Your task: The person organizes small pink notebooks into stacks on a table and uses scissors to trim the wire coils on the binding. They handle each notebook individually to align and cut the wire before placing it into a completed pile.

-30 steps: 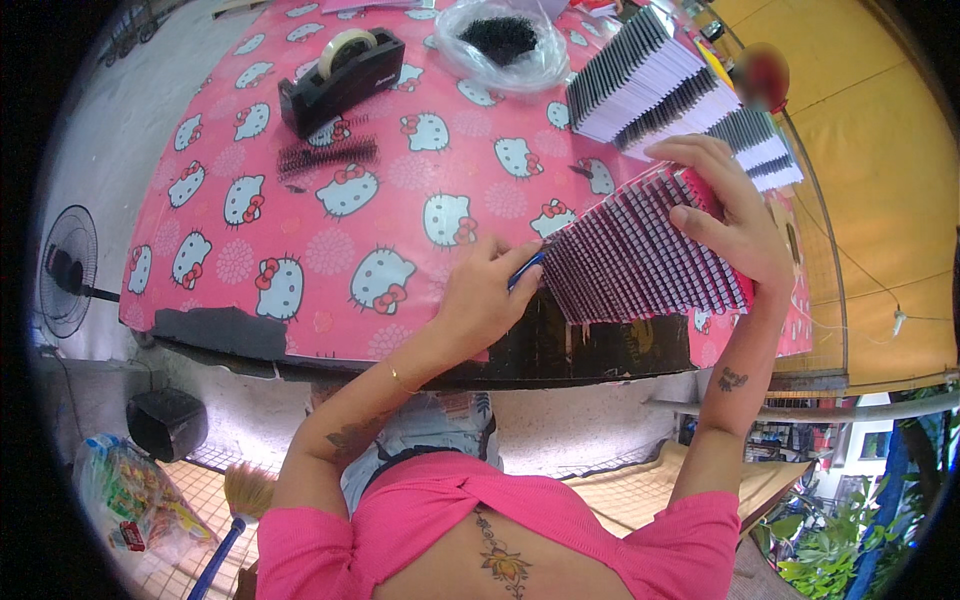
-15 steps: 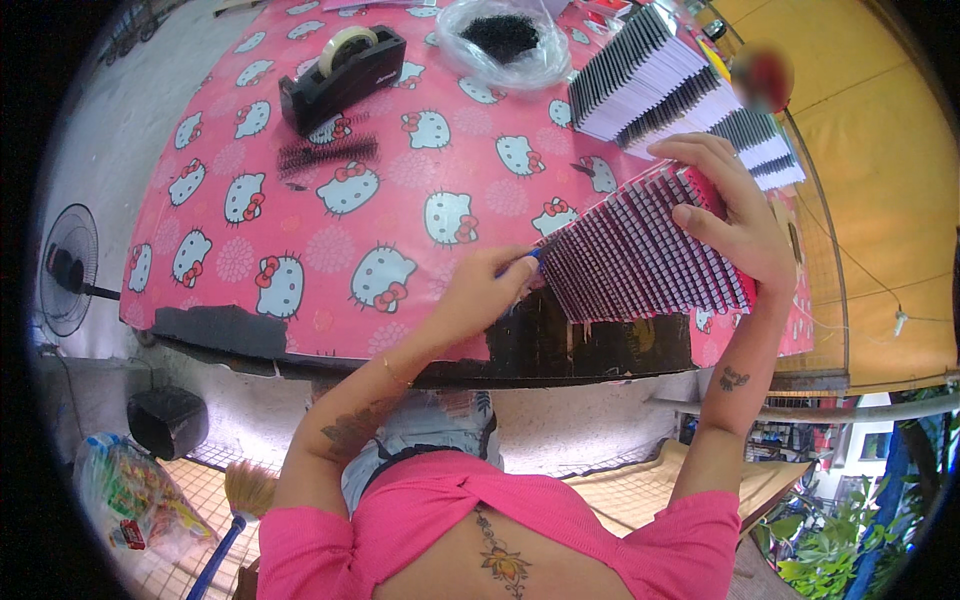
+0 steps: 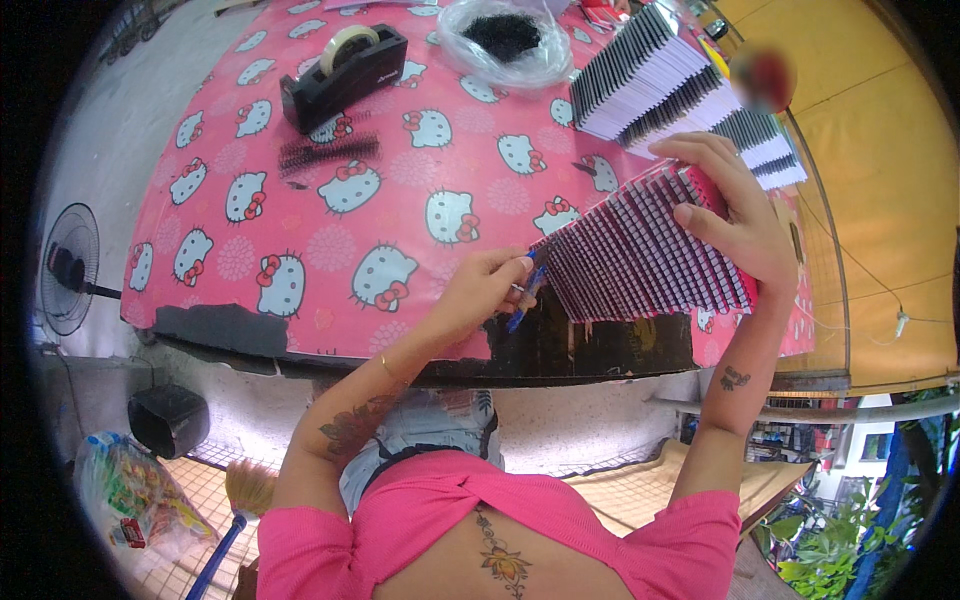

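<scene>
Pink-edged stack [image 3: 640,255] is gripped by the right hand [image 3: 738,220], left hand [image 3: 488,287] clasping a blue tool [image 3: 518,320] (paper stacks [image 3: 655,92] close behind).

Tally: one left hand [image 3: 485,290], one right hand [image 3: 738,215], one blue tool [image 3: 526,300] and one row-edged stack [image 3: 640,250] were counted; its rows were too fine to number. Also logged were one tape dispenser [image 3: 350,85], one tape roll [image 3: 347,43], one clear bag [image 3: 458,50], one fan [image 3: 72,270] and one broom [image 3: 250,487].
</scene>
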Available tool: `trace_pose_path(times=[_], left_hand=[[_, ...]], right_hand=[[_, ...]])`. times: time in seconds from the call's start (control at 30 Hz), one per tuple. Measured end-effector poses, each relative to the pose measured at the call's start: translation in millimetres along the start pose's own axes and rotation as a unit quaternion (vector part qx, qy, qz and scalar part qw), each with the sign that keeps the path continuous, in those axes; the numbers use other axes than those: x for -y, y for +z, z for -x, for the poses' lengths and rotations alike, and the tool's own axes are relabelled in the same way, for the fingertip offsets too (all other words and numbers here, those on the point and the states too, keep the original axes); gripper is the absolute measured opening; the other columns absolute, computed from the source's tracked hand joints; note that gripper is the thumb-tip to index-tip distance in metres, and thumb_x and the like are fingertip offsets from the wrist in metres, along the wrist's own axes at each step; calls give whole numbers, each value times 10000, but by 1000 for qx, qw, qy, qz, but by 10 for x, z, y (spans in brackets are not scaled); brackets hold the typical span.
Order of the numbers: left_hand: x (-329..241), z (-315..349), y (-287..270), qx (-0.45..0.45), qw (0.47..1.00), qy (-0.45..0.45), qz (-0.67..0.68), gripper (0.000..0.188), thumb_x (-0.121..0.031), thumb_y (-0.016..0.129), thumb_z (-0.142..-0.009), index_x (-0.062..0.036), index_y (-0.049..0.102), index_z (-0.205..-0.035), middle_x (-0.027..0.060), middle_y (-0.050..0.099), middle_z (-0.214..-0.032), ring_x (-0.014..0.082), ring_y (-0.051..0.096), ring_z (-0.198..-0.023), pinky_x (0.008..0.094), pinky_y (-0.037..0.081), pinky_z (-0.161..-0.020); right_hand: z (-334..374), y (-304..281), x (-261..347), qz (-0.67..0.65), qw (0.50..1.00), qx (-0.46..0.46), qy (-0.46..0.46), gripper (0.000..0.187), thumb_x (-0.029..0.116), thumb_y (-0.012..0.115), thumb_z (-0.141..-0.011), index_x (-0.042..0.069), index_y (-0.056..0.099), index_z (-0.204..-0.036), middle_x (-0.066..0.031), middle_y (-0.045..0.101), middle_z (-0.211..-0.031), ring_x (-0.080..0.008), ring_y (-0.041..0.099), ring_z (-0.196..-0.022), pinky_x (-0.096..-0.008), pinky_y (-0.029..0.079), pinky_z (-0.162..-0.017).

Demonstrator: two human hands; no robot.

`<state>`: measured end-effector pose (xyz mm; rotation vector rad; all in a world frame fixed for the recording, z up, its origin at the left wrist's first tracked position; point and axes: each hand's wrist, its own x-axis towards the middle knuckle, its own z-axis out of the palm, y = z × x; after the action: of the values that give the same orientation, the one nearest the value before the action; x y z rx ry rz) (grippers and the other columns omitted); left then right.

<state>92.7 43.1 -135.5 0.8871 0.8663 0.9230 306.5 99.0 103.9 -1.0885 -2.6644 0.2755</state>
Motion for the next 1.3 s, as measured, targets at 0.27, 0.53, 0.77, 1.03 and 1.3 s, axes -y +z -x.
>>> trace_pose_path(times=[0.27,0.53,0.77,1.03,1.3], left_hand=[[14,-37,7,-16,987,82,-137,279,-280,524,-998,-38,657,-961,2,602,-768,113,565,-595,257,440,-560],[36,-32,2,-9,1000,-6,20,245,-259,527,-990,-41,623,-932,0,584,-726,121,624,-650,244,415,-521],[-119,-5,-18,3,999,-49,1,250,-248,510,-996,-33,624,-938,15,576,-709,118,595,-604,240,425,-514],[135,-65,-57,-81,930,223,-281,303,-267,513,-994,-6,650,-1062,13,566,-733,122,596,-624,251,461,-561],[-36,-43,-36,3,999,-34,16,290,-257,523,-987,-8,668,-1013,5,563,-747,142,618,-642,253,440,-552]], right_hand=[[1,7,39,10,1000,-3,2,502,258,645,-769,26,604,-1213,-144,588,-1206,-315,507,-1179,-399,352,-1052],[-2,3,15,7,1000,-4,-6,494,260,637,-779,29,605,-1214,-149,585,-1201,-317,506,-1179,-398,358,-1044],[14,4,-9,9,1000,-7,-5,498,274,636,-784,28,602,-1216,-144,582,-1205,-318,506,-1174,-394,358,-1044],[4,12,6,9,1000,-6,-4,500,276,636,-780,27,603,-1214,-144,581,-1204,-317,505,-1175,-399,358,-1044],[2,9,7,-1,1000,-7,-2,498,265,645,-779,28,604,-1215,-150,583,-1212,-319,504,-1180,-398,352,-1049]])
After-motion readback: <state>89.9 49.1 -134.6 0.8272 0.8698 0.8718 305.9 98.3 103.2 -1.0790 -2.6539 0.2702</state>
